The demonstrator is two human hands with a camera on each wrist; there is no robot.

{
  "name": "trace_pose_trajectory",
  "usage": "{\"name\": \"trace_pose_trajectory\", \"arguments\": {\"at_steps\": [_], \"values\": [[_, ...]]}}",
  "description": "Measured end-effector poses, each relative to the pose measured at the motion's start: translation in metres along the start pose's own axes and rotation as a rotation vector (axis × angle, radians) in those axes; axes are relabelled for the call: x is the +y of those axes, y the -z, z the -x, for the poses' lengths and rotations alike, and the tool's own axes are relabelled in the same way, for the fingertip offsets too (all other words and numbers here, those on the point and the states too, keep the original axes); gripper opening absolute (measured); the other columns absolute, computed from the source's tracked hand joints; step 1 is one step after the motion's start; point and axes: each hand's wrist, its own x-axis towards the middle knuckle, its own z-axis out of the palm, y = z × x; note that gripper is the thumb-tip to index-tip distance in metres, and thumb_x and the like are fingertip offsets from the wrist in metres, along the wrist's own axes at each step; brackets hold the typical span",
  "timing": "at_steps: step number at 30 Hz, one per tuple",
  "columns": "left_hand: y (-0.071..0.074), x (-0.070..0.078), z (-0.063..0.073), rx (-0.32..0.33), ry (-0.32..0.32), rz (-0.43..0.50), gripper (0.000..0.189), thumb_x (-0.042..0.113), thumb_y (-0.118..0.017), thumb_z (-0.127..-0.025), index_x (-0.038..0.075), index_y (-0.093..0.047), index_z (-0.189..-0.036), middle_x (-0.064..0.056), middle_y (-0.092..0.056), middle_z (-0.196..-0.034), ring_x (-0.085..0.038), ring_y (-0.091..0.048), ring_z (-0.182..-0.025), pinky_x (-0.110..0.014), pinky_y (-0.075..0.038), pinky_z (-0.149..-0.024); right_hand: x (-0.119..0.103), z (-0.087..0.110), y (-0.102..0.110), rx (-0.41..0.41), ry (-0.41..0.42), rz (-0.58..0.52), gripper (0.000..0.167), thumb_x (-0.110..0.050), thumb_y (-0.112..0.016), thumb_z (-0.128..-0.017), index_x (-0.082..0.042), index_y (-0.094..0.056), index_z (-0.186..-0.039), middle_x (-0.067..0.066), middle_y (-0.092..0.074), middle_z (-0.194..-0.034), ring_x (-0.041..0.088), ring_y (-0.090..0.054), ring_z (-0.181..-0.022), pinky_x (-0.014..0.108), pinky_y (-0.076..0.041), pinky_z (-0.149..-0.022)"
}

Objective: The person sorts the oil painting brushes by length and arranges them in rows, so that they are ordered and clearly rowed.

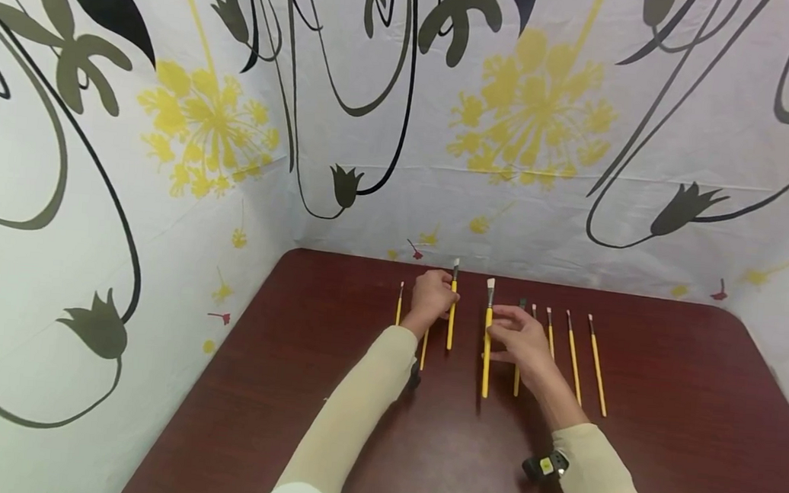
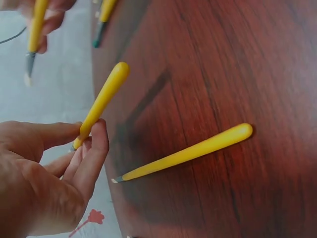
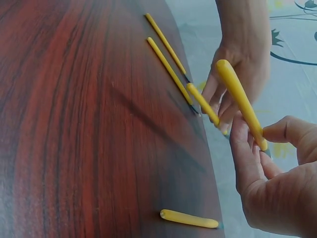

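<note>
In the head view my left hand pinches a paintbrush with a yellow handle, bristles pointing to the back wall. The left wrist view shows that brush between thumb and fingers, lifted off the table with its shadow beneath. My right hand pinches a wider yellow paintbrush with pale flat bristles. Its handle stands above the table in the right wrist view. Close to the left hand lie a thin paintbrush and another brush, partly hidden by the arm.
Beside my right hand a dark-tipped paintbrush lies on the dark red-brown table. Several thinner brushes, among them one at the far right, lie in a row. A flower-patterned cloth stands behind the table's back edge.
</note>
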Motion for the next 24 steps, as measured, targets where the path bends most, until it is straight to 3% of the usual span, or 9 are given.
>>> {"name": "trace_pose_trajectory", "arguments": {"at_steps": [3, 7, 10, 13, 17, 19, 22, 24], "values": [[-0.003, 0.000, -0.003, 0.016, -0.043, -0.121, 0.034, 0.008, -0.079, -0.095, 0.009, -0.075, -0.129, -0.009, -0.080, -0.107, -0.015, -0.070, -0.069, -0.026, -0.058, -0.054, 0.002, -0.001, -0.001, 0.000, -0.002, -0.006, 0.055, -0.014, -0.061, -0.105, -0.004, -0.043, -0.157, 0.019, -0.058, -0.136, 0.015, -0.069, -0.103, 0.038, -0.069, -0.079], [-0.007, 0.001, -0.012, 0.019, -0.078, -0.270, 0.006, 0.007, -0.074, -0.096, 0.010, -0.079, -0.096, -0.002, -0.073, -0.078, -0.013, -0.054, -0.055, -0.025, -0.042, -0.048, 0.003, -0.002, 0.000, 0.003, 0.006, -0.003, 0.055, -0.013, -0.061, -0.105, -0.004, -0.044, -0.156, 0.017, -0.059, -0.132, 0.014, -0.068, -0.102, 0.038, -0.069, -0.079], [-0.009, 0.001, -0.016, 0.002, -0.081, -0.330, 0.025, 0.005, -0.069, -0.097, 0.013, -0.064, -0.074, 0.002, -0.053, -0.061, -0.012, -0.040, -0.050, -0.026, -0.032, -0.045, 0.002, -0.001, 0.000, 0.005, 0.008, -0.004, 0.054, -0.013, -0.062, -0.105, -0.004, -0.045, -0.156, 0.014, -0.060, -0.128, 0.011, -0.068, -0.100, 0.037, -0.069, -0.078], [-0.010, 0.001, -0.017, -0.015, -0.058, -0.364, 0.027, 0.005, -0.068, -0.098, 0.013, -0.062, -0.073, 0.002, -0.049, -0.061, -0.013, -0.038, -0.051, -0.027, -0.032, -0.046, 0.002, -0.001, 0.000, 0.006, 0.006, -0.006, 0.054, -0.013, -0.062, -0.105, -0.004, -0.045, -0.155, 0.012, -0.060, -0.126, 0.009, -0.067, -0.098, 0.036, -0.069, -0.077], [-0.010, 0.002, -0.017, -0.021, -0.040, -0.384, 0.010, 0.007, -0.069, -0.098, 0.012, -0.077, -0.093, 0.000, -0.066, -0.074, -0.013, -0.049, -0.057, -0.027, -0.038, -0.048, 0.003, -0.002, 0.000, 0.011, 0.004, -0.006, 0.054, -0.012, -0.062, -0.105, -0.003, -0.045, -0.155, 0.010, -0.062, -0.123, 0.007, -0.067, -0.096, 0.035, -0.069, -0.077], [-0.011, 0.002, -0.018, -0.023, -0.039, -0.390, 0.011, 0.008, -0.070, -0.098, 0.012, -0.080, -0.101, -0.002, -0.072, -0.081, -0.014, -0.052, -0.059, -0.028, -0.040, -0.049, 0.003, -0.002, 0.001, 0.015, 0.006, -0.005, 0.054, -0.012, -0.063, -0.104, -0.003, -0.045, -0.155, 0.009, -0.062, -0.122, 0.006, -0.068, -0.095, 0.035, -0.069, -0.076], [-0.013, 0.001, -0.020, -0.025, -0.044, -0.411, 0.009, 0.009, -0.071, -0.098, 0.012, -0.078, -0.094, -0.002, -0.071, -0.078, -0.014, -0.052, -0.058, -0.028, -0.040, -0.048, 0.004, -0.003, 0.001, 0.017, 0.005, -0.008, 0.054, -0.012, -0.062, -0.105, -0.003, -0.045, -0.155, 0.009, -0.062, -0.122, 0.007, -0.068, -0.096, 0.035, -0.069, -0.076], [-0.015, 0.001, -0.022, -0.028, -0.046, -0.432, 0.016, 0.009, -0.070, -0.098, 0.013, -0.070, -0.083, 0.000, -0.062, -0.070, -0.014, -0.048, -0.056, -0.028, -0.038, -0.047, 0.005, -0.003, 0.001, 0.016, 0.002, -0.009, 0.053, -0.013, -0.062, -0.105, -0.003, -0.045, -0.154, 0.009, -0.062, -0.122, 0.009, -0.068, -0.097, 0.036, -0.069, -0.076]]}}
